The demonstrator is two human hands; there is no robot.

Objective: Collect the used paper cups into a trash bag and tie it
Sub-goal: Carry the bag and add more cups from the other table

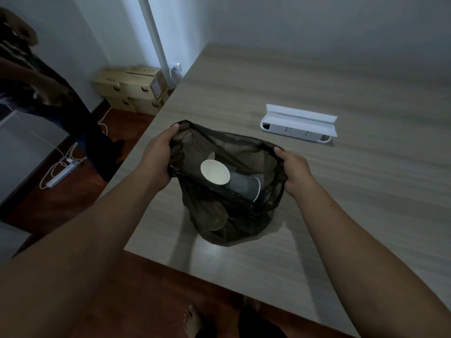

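Your left hand is clamped on the left side of the trash bag rim, fingers curled over the edge, and your right hand has the right side pinched the same way, so between them the mouth is pulled wide open. The bag is thin, dark and see-through, sitting on the counter near its front left corner. Inside you can see a white paper cup lying on its side with its opening facing up at you, and a dark ribbed cup lying right beside it, touching. There's more stuff lower down in the bag but it's too murky to tell what. Farther back on the counter, well apart from the bag, there's a long white box with its flap open. Off to the left on the floor are some cardboard boxes and a power strip with white cords.
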